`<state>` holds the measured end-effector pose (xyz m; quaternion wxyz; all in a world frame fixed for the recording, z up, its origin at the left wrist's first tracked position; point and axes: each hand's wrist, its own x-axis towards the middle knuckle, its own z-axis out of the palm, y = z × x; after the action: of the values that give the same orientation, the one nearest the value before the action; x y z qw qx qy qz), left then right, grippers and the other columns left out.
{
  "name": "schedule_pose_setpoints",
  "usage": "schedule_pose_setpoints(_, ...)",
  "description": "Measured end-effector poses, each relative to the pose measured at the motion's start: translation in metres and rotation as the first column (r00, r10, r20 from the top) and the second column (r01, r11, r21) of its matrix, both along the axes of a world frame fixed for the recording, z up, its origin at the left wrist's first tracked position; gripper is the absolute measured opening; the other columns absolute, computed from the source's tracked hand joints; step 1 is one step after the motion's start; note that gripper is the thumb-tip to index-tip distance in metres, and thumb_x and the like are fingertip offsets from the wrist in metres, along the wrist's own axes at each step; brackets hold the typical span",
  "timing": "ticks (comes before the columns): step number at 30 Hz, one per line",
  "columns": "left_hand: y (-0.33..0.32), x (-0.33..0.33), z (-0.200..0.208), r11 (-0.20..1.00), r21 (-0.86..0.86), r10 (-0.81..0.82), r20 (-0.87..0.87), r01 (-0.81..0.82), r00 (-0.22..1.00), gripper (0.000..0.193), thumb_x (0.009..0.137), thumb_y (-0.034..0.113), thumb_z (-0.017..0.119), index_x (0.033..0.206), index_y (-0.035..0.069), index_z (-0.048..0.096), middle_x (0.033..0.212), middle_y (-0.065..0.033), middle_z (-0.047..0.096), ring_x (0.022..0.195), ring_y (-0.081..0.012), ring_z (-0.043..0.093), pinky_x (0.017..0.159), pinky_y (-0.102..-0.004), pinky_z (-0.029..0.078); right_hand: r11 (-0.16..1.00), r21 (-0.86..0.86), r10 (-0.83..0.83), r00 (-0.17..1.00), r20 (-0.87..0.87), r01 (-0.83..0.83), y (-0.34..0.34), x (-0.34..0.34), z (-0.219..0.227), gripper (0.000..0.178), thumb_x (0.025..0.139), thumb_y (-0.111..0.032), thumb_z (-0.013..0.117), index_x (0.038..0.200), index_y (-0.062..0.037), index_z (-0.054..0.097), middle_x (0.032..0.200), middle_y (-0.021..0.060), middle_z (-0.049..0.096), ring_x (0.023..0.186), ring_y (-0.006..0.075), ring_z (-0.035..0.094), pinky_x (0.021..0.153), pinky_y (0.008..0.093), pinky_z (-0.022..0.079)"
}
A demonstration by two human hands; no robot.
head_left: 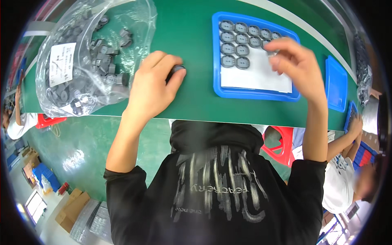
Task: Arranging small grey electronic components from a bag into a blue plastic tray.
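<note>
My left hand [153, 83] is closed over the green tabletop, pinching a small dark grey plastic part [176, 68] between thumb and fingers; most of the part is hidden. Over the right side of a blue tray [216, 77] is my right hand [296, 65], its thumb and index finger apart and no part visible between them. The index fingertip is by a grey oval part [265, 43] in the second row, partly covering it. Several such oval parts [242, 50] lie in rows on white paper [257, 77] inside the tray, filling its far and left areas.
Left of my left hand, a clear plastic bag [141, 24] lies with many loose grey parts [104, 57] in it. Another blue tray [335, 83] stands at the right. Farther right, a co-worker's hand [356, 124] is at a small blue tray. A red stool [281, 143] stands below the table.
</note>
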<state>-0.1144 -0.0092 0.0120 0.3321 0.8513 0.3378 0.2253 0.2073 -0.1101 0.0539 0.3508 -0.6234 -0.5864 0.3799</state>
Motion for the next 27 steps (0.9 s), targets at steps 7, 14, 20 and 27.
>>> schedule_pose_setpoints(7,0.005,-0.014,0.008,0.939,0.305,-0.137,-0.102,0.162,0.985,0.033,0.078,0.002,0.078,0.110,0.003,0.070,0.106,-0.0112,0.066,0.097,-0.0333,0.062,0.085,-0.0415,0.052,0.997,0.049,0.036,0.878,0.477,-0.067,-0.039,-0.012,-0.018,0.034,0.081,-0.007,0.081,0.111,-0.0018,0.066,0.092,0.0061,0.058,0.068,0.0163,0.052,0.063,0.0302,0.046)
schedule_pose_setpoints(14,-0.010,-0.016,-0.002,0.961,0.263,-0.081,-0.046,0.090,0.996,0.035,0.075,-0.006,0.075,0.109,0.002,0.070,0.102,-0.0113,0.065,0.091,-0.0315,0.062,0.080,-0.0398,0.051,0.973,0.089,0.170,0.925,0.340,-0.212,-0.037,0.011,-0.020,0.034,0.082,-0.010,0.081,0.111,-0.0036,0.066,0.091,0.0054,0.058,0.071,0.0204,0.056,0.063,0.0323,0.047)
schedule_pose_setpoints(20,-0.005,-0.015,-0.015,0.898,0.408,-0.171,-0.021,0.165,0.985,0.028,0.071,-0.009,0.077,0.097,0.001,0.073,0.097,-0.0104,0.063,0.086,-0.0287,0.060,0.073,-0.0385,0.050,0.938,0.125,0.265,0.901,0.345,-0.324,-0.033,0.012,-0.027,0.018,0.085,-0.006,0.077,0.103,-0.0028,0.074,0.093,0.0064,0.062,0.078,0.0229,0.063,0.068,0.0353,0.051)
schedule_pose_setpoints(27,-0.019,0.030,0.004,0.873,0.453,-0.275,0.156,0.179,0.949,0.023,0.068,-0.006,0.079,0.089,0.001,0.072,0.094,-0.0101,0.063,0.084,-0.0286,0.060,0.070,-0.0382,0.048,0.884,0.219,0.275,0.838,0.471,-0.413,-0.027,0.005,-0.030,0.022,0.080,-0.007,0.078,0.101,-0.0029,0.074,0.088,0.0083,0.059,0.077,0.0278,0.062,0.067,0.0377,0.050)
